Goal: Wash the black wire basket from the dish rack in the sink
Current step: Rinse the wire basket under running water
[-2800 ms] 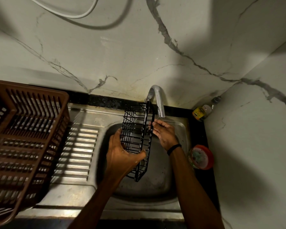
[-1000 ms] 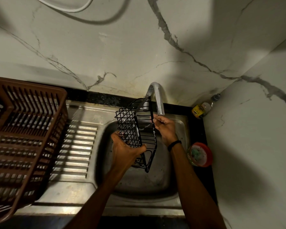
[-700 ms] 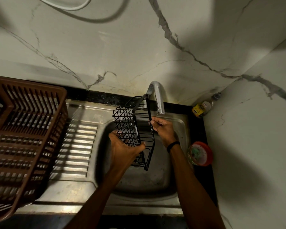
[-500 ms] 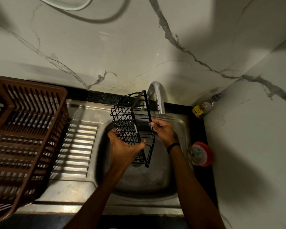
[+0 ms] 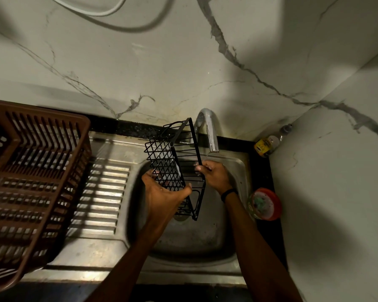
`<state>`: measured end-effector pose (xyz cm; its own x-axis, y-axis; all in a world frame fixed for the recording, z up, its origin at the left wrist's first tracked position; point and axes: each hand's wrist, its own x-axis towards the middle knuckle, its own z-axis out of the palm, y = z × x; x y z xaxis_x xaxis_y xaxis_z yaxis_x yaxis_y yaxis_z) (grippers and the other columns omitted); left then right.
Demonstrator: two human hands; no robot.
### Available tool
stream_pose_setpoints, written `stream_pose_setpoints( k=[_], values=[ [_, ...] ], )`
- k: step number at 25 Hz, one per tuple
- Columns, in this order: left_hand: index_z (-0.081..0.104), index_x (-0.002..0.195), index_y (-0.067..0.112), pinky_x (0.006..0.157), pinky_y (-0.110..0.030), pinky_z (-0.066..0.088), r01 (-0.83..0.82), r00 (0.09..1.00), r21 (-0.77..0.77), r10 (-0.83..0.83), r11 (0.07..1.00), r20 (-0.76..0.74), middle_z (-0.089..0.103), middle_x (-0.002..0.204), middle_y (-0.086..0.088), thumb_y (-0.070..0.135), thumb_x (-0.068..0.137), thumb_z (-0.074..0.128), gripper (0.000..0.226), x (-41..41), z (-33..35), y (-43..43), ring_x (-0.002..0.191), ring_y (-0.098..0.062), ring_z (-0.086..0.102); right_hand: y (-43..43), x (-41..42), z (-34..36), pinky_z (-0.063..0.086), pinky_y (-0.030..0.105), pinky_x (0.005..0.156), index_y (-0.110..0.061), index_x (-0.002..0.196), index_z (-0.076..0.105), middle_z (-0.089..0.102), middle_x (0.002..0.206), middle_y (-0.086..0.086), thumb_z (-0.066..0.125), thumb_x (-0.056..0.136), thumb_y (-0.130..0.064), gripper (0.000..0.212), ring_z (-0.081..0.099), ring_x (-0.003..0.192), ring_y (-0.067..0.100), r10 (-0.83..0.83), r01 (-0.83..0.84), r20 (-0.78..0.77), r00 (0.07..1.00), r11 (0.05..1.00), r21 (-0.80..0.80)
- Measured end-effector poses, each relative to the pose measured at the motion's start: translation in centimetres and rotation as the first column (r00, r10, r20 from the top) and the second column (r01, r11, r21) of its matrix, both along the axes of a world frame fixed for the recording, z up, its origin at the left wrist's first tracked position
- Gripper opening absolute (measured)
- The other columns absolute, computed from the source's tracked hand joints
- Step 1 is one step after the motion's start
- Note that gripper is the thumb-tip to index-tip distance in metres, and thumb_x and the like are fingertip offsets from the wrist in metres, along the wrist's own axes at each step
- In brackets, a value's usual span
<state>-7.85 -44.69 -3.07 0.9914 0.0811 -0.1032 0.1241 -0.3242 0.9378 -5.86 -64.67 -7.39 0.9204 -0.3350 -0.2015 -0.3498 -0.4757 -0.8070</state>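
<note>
Cupped the left hand [image 5: 162,192] palm-up under the mesh side of the black wire basket [image 5: 168,168], thumb clamped on its near edge. Pinched the top rail with the right hand [image 5: 214,175], fingers curled, a dark band on the wrist. Held the basket tilted on edge over the sink [image 5: 194,236] bowl, just left of the tap [image 5: 207,129]. Left the brown dish rack [image 5: 37,171] on the drainboard, well apart. Noted a red tub [image 5: 264,203] right of the sink, with what looked like a green scrubber inside.
</note>
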Motion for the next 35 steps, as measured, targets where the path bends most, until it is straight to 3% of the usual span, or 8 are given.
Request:
stream_pose_setpoints(
  k=[8,12,17,21,25,28,32,35],
  values=[
    [0.047,0.119,0.012,0.094,-0.050,0.053,-0.059,0.996,-0.151,0.069,0.987,0.060,0.059,0.113,-0.010,0.045,0.056,0.088,0.082,0.2,0.1,0.1,0.106,-0.028,0.061,-0.7,0.4,0.0,0.048,0.005,0.068,-0.007,0.103,0.073,0.071,0.092,-0.005,0.061,0.095,-0.013,0.016,0.065,0.079,-0.006,0.018,-0.018,0.007,1.000,1.000,0.015],
    [0.048,0.117,0.010,0.093,-0.049,0.053,-0.084,0.993,-0.212,0.100,0.974,0.065,0.060,0.112,-0.011,0.039,0.058,0.089,0.077,-0.1,0.8,0.0,0.104,-0.025,0.063,-1.3,0.0,-1.1,0.054,0.021,0.070,-0.008,0.098,0.074,0.073,0.091,0.002,0.066,0.092,-0.011,0.010,0.069,0.082,0.012,0.005,0.005,-0.100,0.995,0.995,0.101],
    [0.043,0.126,-0.002,0.099,-0.052,0.053,-0.083,0.996,-0.306,0.085,0.949,-0.006,0.057,0.125,-0.016,0.046,0.056,0.093,0.099,-0.6,1.2,0.2,0.116,-0.024,0.060,0.5,1.1,0.0,0.059,0.038,0.083,0.000,0.111,0.064,0.072,0.104,0.017,0.056,0.098,-0.010,0.018,0.071,0.096,0.028,-0.297,0.371,-0.224,0.928,0.697,0.614],
    [0.038,0.129,-0.009,0.088,-0.016,0.052,-0.040,0.999,-0.258,0.043,0.965,0.004,0.057,0.119,-0.007,0.012,0.057,0.098,0.097,-1.5,2.4,0.1,0.108,0.004,0.060,1.5,1.8,0.1,0.059,0.037,0.083,0.002,0.115,0.061,0.071,0.106,0.019,0.045,0.102,-0.006,0.022,0.071,0.094,0.028,-0.355,0.421,-0.240,0.903,0.630,0.653],
    [0.038,0.135,-0.001,0.107,-0.023,0.046,0.014,1.000,-0.287,-0.012,0.958,0.008,0.053,0.133,-0.013,0.044,0.054,0.094,0.108,-1.7,3.0,1.0,0.122,-0.013,0.055,2.0,1.2,-0.6,0.060,0.033,0.077,0.002,0.117,0.059,0.070,0.103,0.017,0.037,0.104,-0.005,0.027,0.070,0.090,0.025,-0.353,0.425,-0.249,0.902,0.625,0.654],
    [0.040,0.137,0.000,0.102,-0.010,0.042,0.034,0.999,-0.275,-0.032,0.961,0.011,0.056,0.132,-0.013,0.055,0.060,0.088,0.106,-2.1,4.2,2.5,0.116,0.005,0.055,2.2,0.9,-1.0,0.059,0.034,0.080,0.000,0.115,0.061,0.070,0.097,0.015,0.037,0.104,-0.005,0.027,0.070,0.087,0.023,-0.386,0.446,-0.240,0.891,0.636,0.630],
    [0.032,0.147,0.020,0.112,-0.041,0.045,-0.049,0.996,-0.362,0.019,0.931,-0.087,0.053,0.139,-0.004,0.067,0.066,0.081,0.105,-1.2,5.6,3.7,0.129,-0.020,0.055,1.9,1.2,-1.8,0.060,0.036,0.080,-0.007,0.105,0.064,0.071,0.097,0.015,0.041,0.103,-0.007,0.023,0.071,0.090,0.025,-0.424,0.460,-0.210,0.881,0.662,0.592],
    [0.042,0.141,0.024,0.101,-0.028,0.044,-0.034,0.988,-0.246,-0.004,0.969,-0.153,0.057,0.127,0.006,0.066,0.058,0.080,0.100,0.3,7.2,4.9,0.122,-0.017,0.055,1.5,1.8,-1.6,0.060,0.033,0.075,-0.003,0.109,0.064,0.071,0.100,0.019,0.042,0.103,-0.007,0.023,0.072,0.092,0.028,-0.426,0.451,-0.195,0.883,0.661,0.599]
  ],
)
